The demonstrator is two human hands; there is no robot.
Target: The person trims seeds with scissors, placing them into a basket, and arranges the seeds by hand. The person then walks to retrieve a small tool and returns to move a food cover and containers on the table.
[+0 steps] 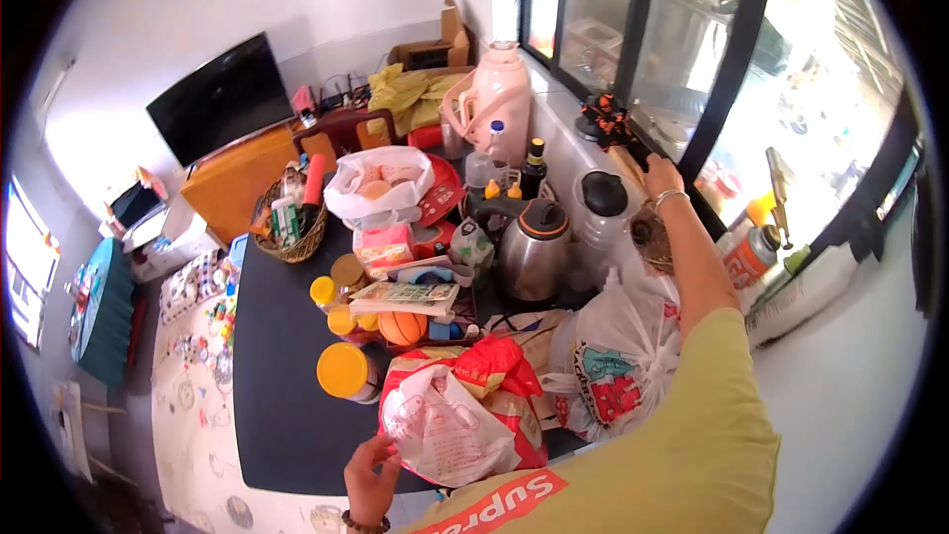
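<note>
My right hand (662, 176) is stretched out to the window sill, its fingers curled at the lower window frame. What it grips is hidden; a black and orange bundle (605, 119) lies just beyond the fingertips. My left hand (373, 477) is low at the front, fingers loosely bent and apart, by the edge of a red and white plastic bag (450, 425). Beside that bag stands a tied white plastic bag (618, 361) with a printed picture. A steel electric kettle (534, 255) and a clear plastic jug (600, 213) with a black lid stand below my right arm.
On the dark table (282, 376) are a yellow-lidded jar (346, 373), a wicker basket (301, 237), a white bag (376, 183), booklets (405, 295) and a dark bottle (533, 170). A pink thermos (501, 99) stands behind. A spray can (753, 255) is on the sill at right.
</note>
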